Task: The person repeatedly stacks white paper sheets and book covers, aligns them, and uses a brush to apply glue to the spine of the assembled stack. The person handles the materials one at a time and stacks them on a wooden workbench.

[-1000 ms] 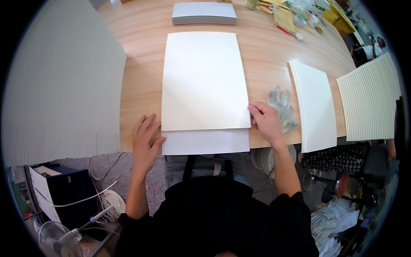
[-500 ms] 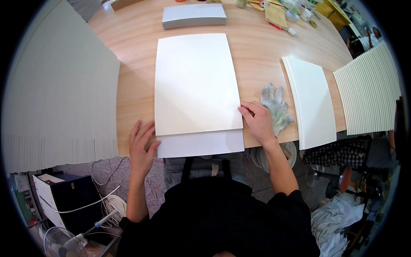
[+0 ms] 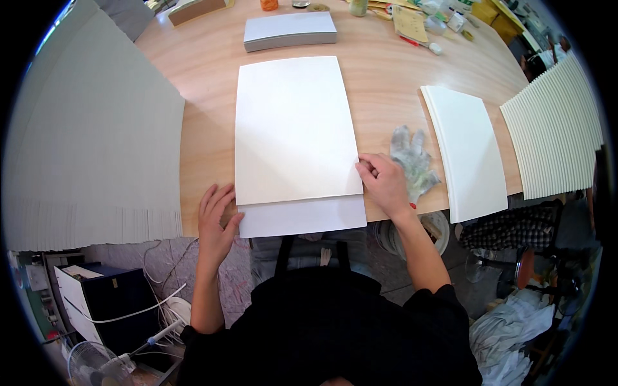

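Note:
In front of me lies a large cream-white board, on top of a bluish-white sheet that sticks out along the near side, slightly past the table edge. My left hand rests at the near left corner with its fingers spread, thumb touching the sheet's left edge. At the board's right edge, my right hand has its fingers curled, with thumb and forefinger against the edge. Just beyond that hand, a grey-white work glove lies flat on the table.
A tall stack of white sheets takes up the left side. A few cream boards lie at right, beside a ridged cream stack. Farther back are a grey-white paper stack and small items. A fan stands below left.
The whole view has shifted slightly. Both hands stay at the same edges, and the board and sheet keep nearly the same overlap.

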Demonstrator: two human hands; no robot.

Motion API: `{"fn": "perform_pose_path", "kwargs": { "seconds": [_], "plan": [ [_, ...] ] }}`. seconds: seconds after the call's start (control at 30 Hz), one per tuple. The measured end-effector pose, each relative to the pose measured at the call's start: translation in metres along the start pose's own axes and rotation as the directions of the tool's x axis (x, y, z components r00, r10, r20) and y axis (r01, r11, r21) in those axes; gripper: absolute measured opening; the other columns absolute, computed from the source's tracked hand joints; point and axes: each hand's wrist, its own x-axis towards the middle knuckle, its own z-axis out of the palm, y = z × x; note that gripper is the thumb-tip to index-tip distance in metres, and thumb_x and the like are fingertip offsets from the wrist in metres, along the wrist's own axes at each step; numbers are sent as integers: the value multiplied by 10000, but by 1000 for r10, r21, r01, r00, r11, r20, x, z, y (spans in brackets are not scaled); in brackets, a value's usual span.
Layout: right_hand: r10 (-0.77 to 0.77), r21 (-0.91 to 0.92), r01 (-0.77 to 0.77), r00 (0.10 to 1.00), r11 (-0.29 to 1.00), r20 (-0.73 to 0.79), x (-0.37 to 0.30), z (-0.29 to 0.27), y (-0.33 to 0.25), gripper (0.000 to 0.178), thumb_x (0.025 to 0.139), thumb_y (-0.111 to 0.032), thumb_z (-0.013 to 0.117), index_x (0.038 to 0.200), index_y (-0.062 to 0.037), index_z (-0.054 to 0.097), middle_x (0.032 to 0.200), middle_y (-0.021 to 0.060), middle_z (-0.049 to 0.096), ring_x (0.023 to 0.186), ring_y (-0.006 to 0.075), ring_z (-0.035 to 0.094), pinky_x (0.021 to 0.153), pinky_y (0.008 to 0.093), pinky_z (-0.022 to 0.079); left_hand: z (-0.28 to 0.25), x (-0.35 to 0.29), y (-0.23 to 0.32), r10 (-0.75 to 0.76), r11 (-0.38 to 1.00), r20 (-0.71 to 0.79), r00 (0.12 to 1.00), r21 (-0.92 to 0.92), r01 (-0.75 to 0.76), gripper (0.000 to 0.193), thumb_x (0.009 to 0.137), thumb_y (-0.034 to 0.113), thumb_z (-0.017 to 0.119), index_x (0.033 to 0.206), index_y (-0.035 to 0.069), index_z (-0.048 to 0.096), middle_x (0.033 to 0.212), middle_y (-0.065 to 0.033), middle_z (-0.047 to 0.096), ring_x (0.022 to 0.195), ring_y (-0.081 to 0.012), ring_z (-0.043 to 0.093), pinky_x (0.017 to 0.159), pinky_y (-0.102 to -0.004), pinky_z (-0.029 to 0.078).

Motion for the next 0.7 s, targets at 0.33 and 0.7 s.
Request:
{"fn": "perform_pose_path", "kwargs": {
  "seconds": [0.33,0.7],
  "plan": [
    [5,45,6,973,999,-229,-9,-29,-10,171,949,-138,669,1067,-28,726,944,131,713,759,272,681,701,372,537,0,25,53,229,967,47,972,101,-232,709,735,158,860,1373,46,571,1451,-162,557,1352,-356,513,1122,-466,412],
    [-217,-173,217,976,961,19,-66,-65,5,542,876,-241,774,1346,-28,606,1405,188,581,1413,387,454,1152,485,377,17,51,76,403,863,426,810,117,-491,914,635,334,917,1420,53,543,1475,-164,540,1343,-352,517,1117,-464,410]
  ]
}}
